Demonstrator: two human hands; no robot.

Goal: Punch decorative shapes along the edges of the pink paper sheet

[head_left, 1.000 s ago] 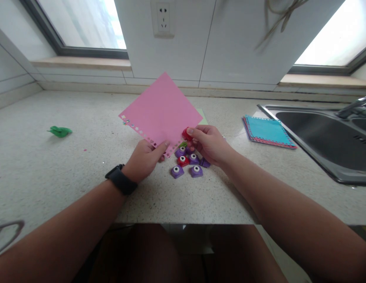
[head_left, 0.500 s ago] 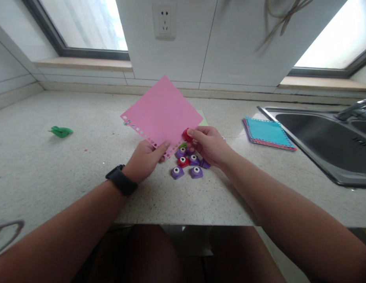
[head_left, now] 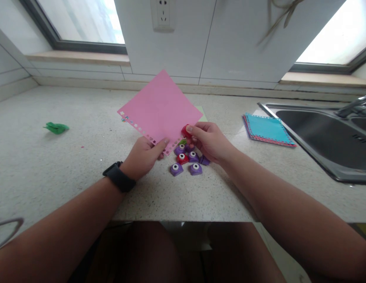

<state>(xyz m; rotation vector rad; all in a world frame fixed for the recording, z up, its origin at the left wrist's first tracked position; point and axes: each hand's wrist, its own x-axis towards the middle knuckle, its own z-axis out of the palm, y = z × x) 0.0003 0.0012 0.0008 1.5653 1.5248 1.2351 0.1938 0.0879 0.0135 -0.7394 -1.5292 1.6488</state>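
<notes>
A square sheet of pink paper (head_left: 162,106) is held up at a slant, one corner toward me. Small shapes are cut out along its lower left edge and part of its lower right edge. My left hand (head_left: 146,154) pinches the sheet near its lower corner, thumb on top. Between thumb and fingers of my right hand (head_left: 210,139) is a red craft punch (head_left: 186,130), at the paper's lower right edge. Below lie several purple punches (head_left: 176,169) and another red punch (head_left: 182,158), with white round tops bearing dark shapes. The held punch's jaw is hidden.
To the right, a stack of punched coloured paper (head_left: 269,130), blue on top, lies beside a steel sink (head_left: 312,157). Pale green paper (head_left: 202,113) shows behind the pink sheet. A crumpled green item (head_left: 56,127) rests on the left of the speckled counter (head_left: 67,173).
The view has tilted down slightly, so everything sits a little higher in the picture. Both hands keep their hold on the paper and the red punch.
</notes>
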